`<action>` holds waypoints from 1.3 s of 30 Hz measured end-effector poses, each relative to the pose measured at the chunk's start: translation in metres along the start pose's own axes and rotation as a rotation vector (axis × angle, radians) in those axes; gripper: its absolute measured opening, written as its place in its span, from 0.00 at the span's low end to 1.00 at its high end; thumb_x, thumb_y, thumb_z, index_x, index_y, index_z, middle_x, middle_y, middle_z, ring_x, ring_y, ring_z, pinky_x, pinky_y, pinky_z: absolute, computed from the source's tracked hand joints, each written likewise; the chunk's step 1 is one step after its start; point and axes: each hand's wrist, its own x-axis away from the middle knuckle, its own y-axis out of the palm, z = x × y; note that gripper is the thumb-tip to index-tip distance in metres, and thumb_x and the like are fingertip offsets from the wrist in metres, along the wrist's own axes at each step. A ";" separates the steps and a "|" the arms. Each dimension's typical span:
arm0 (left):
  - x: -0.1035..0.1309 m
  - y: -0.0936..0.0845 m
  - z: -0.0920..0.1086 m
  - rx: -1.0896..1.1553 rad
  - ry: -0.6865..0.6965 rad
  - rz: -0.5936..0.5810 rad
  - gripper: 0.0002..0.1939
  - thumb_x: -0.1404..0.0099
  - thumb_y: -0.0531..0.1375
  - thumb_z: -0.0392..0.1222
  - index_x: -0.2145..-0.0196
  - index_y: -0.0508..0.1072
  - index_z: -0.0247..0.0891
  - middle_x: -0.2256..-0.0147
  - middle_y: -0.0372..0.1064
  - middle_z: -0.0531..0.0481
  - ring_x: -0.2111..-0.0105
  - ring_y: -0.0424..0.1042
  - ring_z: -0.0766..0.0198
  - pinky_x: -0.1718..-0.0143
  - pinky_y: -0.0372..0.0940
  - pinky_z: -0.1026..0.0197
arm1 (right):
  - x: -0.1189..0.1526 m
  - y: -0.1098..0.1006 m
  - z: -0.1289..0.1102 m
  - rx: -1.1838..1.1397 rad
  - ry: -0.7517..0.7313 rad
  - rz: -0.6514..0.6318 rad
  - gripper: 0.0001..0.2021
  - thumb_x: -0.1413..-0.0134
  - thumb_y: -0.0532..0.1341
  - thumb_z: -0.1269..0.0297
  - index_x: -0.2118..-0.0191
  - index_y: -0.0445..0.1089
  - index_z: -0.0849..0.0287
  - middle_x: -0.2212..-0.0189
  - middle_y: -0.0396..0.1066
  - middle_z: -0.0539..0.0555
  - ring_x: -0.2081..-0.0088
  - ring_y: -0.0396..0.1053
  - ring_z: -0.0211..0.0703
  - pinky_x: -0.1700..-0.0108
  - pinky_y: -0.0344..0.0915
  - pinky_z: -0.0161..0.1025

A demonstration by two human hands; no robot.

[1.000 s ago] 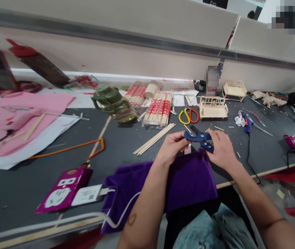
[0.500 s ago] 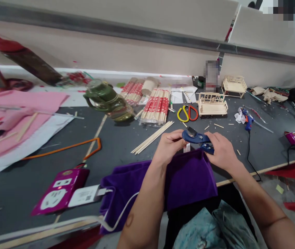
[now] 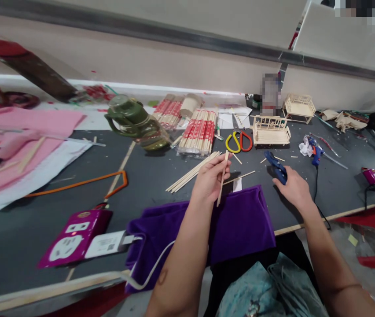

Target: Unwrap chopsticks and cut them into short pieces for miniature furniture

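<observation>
Upright in my left hand (image 3: 209,180) is a short thin wooden stick (image 3: 221,187), pinched between thumb and fingers. It may be more than one piece, as the top end looks doubled. My right hand (image 3: 295,187) grips a blue hand cutter (image 3: 276,167) low over the table, right of the left hand; its jaws are hard to make out. Between the hands, another thin stick (image 3: 245,175) lies on the table. A folded purple cloth (image 3: 240,224) with a white tag (image 3: 237,185) lies under my left forearm and along the table edge.
Loose sticks (image 3: 190,174) and packed chopsticks (image 3: 198,132) lie beyond my left hand. Nearby are scissors (image 3: 246,141), a miniature wooden bench (image 3: 270,134), a green jug (image 3: 136,121) and a blue glue gun (image 3: 316,155). A purple power box (image 3: 75,237) with a white cable sits left.
My hands have moved apart. The cutter has left my left hand and gone right with my right hand. A short stick now shows upright in my left hand.
</observation>
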 end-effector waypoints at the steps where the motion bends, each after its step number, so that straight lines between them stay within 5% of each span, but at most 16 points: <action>1: -0.002 -0.001 0.000 0.046 -0.003 0.015 0.15 0.50 0.70 0.33 0.62 0.80 0.33 0.72 0.71 0.52 0.77 0.66 0.75 0.79 0.62 0.73 | 0.000 0.002 0.003 0.032 0.014 -0.001 0.25 0.39 0.60 0.52 0.42 0.63 0.60 0.54 0.74 0.62 0.53 0.73 0.55 0.57 0.63 0.42; 6: -0.009 -0.009 -0.003 0.169 0.022 0.085 0.12 0.46 0.67 0.27 0.63 0.77 0.35 0.67 0.75 0.51 0.69 0.75 0.69 0.64 0.75 0.64 | 0.001 0.014 -0.002 0.157 0.026 0.005 0.34 0.43 0.62 0.44 0.38 0.60 0.62 0.52 0.70 0.67 0.49 0.68 0.61 0.52 0.61 0.50; 12: -0.012 -0.015 -0.008 0.188 -0.011 0.097 0.15 0.43 0.64 0.23 0.59 0.77 0.35 0.65 0.77 0.49 0.64 0.78 0.66 0.53 0.75 0.55 | -0.010 0.026 -0.011 0.190 0.104 0.052 0.39 0.43 0.60 0.40 0.37 0.59 0.67 0.50 0.67 0.72 0.48 0.65 0.68 0.51 0.61 0.57; 16: -0.011 -0.015 -0.008 0.166 0.002 0.072 0.18 0.45 0.65 0.24 0.56 0.76 0.36 0.64 0.77 0.49 0.62 0.79 0.63 0.52 0.75 0.53 | -0.011 0.028 -0.009 0.173 -0.003 0.116 0.40 0.45 0.62 0.40 0.38 0.62 0.70 0.48 0.65 0.75 0.46 0.63 0.71 0.48 0.59 0.62; 21: -0.004 -0.007 -0.006 0.080 0.067 -0.020 0.25 0.47 0.69 0.30 0.51 0.72 0.37 0.65 0.77 0.51 0.62 0.79 0.60 0.60 0.76 0.58 | -0.016 0.013 -0.030 -0.350 -0.365 0.211 0.22 0.37 0.59 0.53 0.43 0.69 0.59 0.53 0.69 0.63 0.53 0.68 0.51 0.52 0.67 0.47; 25: 0.004 0.003 -0.005 -0.010 0.100 -0.159 0.36 0.48 0.71 0.34 0.43 0.67 0.38 0.66 0.77 0.52 0.66 0.79 0.62 0.62 0.74 0.61 | -0.030 0.005 -0.069 -0.761 -0.450 0.127 0.16 0.39 0.60 0.53 0.54 0.78 0.57 0.68 0.70 0.53 0.69 0.67 0.40 0.63 0.66 0.38; 29: 0.006 0.007 -0.009 -0.110 0.132 -0.224 0.39 0.47 0.71 0.38 0.40 0.64 0.39 0.68 0.75 0.54 0.70 0.76 0.65 0.62 0.71 0.61 | -0.042 0.009 -0.091 -1.043 -0.458 -0.006 0.15 0.47 0.66 0.50 0.63 0.80 0.56 0.69 0.73 0.52 0.69 0.68 0.39 0.67 0.66 0.36; 32: 0.002 0.000 -0.013 -0.380 0.182 -0.159 0.23 0.41 0.67 0.44 0.49 0.72 0.39 0.69 0.74 0.51 0.69 0.73 0.63 0.64 0.68 0.60 | -0.049 0.009 -0.085 -1.245 -0.331 0.014 0.14 0.50 0.67 0.50 0.68 0.77 0.56 0.73 0.72 0.50 0.73 0.67 0.37 0.74 0.62 0.34; 35: -0.003 -0.013 -0.017 -0.928 0.285 -0.090 0.05 0.42 0.67 0.43 0.69 0.76 0.40 0.71 0.71 0.49 0.66 0.70 0.58 0.63 0.65 0.60 | -0.057 0.007 -0.066 -1.395 -0.152 0.062 0.12 0.51 0.67 0.52 0.70 0.73 0.56 0.79 0.66 0.46 0.79 0.61 0.33 0.81 0.55 0.30; 39: -0.006 -0.024 -0.025 -1.331 0.313 -0.101 0.09 0.47 0.68 0.34 0.79 0.71 0.41 0.73 0.66 0.47 0.62 0.68 0.52 0.62 0.62 0.59 | -0.066 0.008 -0.048 -1.433 -0.079 0.062 0.14 0.52 0.68 0.53 0.73 0.69 0.57 0.81 0.64 0.44 0.81 0.60 0.30 0.84 0.52 0.27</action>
